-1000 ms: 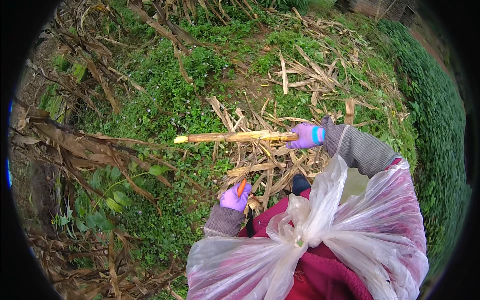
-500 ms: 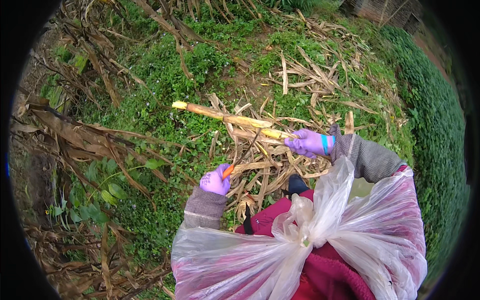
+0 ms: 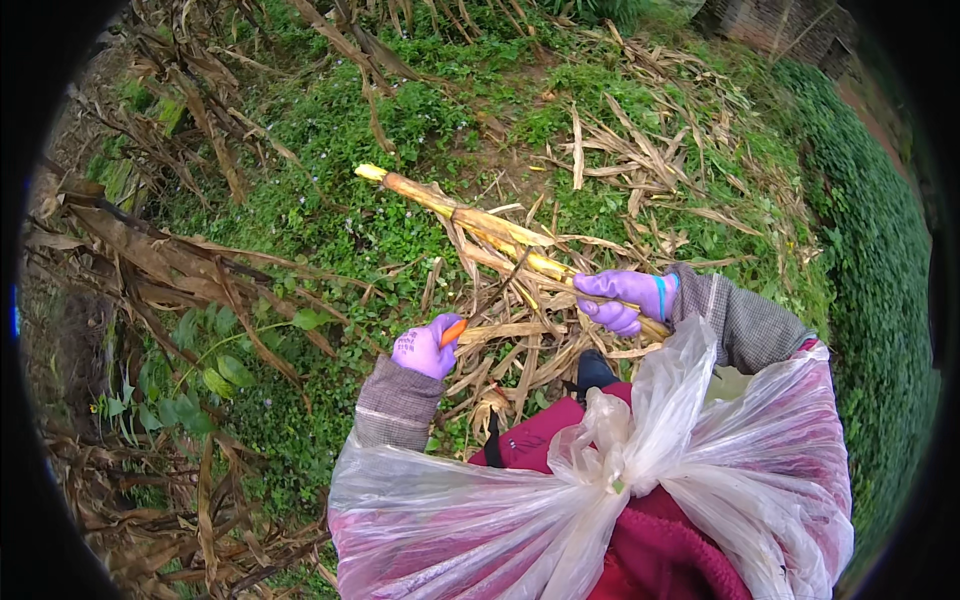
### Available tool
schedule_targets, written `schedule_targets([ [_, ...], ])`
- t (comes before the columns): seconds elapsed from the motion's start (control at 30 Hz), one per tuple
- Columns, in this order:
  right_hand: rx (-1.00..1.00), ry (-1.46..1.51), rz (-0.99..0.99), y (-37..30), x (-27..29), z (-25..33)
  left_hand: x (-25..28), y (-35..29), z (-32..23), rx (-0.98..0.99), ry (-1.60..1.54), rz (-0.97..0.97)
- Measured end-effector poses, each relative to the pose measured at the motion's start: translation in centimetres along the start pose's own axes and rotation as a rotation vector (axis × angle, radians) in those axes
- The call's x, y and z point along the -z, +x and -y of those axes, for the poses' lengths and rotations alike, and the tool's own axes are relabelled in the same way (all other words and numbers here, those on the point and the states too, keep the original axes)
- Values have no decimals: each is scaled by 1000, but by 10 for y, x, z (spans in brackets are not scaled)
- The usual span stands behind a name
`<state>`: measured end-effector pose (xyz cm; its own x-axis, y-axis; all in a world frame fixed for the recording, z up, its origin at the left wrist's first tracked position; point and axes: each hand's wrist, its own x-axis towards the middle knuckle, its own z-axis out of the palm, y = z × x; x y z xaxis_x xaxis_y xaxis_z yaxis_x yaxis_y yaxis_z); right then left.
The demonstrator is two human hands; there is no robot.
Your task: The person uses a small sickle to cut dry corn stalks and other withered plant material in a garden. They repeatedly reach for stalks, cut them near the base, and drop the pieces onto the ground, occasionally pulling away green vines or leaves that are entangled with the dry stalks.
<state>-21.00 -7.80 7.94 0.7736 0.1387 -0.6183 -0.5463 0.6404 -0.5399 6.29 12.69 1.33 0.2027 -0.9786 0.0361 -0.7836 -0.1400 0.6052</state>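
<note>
My right hand (image 3: 622, 300), in a purple glove, is closed around dry corn stalks (image 3: 480, 225). They slant up to the left from it, with a pale yellow tip at the far end and a lower end showing past the palm. My left hand (image 3: 425, 347), also gloved in purple, grips the orange handle of a sickle (image 3: 453, 333). Its thin dark blade reaches up to the right and meets or crosses the stalks; whether it touches them I cannot tell.
Cut dry stalks and leaves (image 3: 520, 350) litter the ground before me. Standing dry corn (image 3: 130, 260) crowds the left side, with green weeds (image 3: 340, 180) between. A knotted clear plastic sheet (image 3: 610, 470) covers my front. A dense green hedge (image 3: 860, 220) runs along the right.
The stalks have tilted, their yellow tip rising, and their lower end now shows beyond my right hand. My left hand has moved slightly up with the sickle.
</note>
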Motion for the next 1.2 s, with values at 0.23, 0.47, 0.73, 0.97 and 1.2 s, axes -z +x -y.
schedule_targets([
  [0.23, -274, 138, 162, -7, -40, -23, 19, -2, 62, -402, 274, -103],
  [0.47, -28, -353, -308, -12, -39, 3, -9, -14, 56, -221, -109, 90],
  [0.73, 274, -1599, -784, 13, -10, 39, -52, -44, -13, 13, -675, -44],
  [0.97, -34, -1927, -893, -5, 45, 40, 27, -51, 0, -32, -239, -288],
  [1.2, 246, -1993, -622, 14, -53, 65, 36, -6, 44, -197, 55, -339],
])
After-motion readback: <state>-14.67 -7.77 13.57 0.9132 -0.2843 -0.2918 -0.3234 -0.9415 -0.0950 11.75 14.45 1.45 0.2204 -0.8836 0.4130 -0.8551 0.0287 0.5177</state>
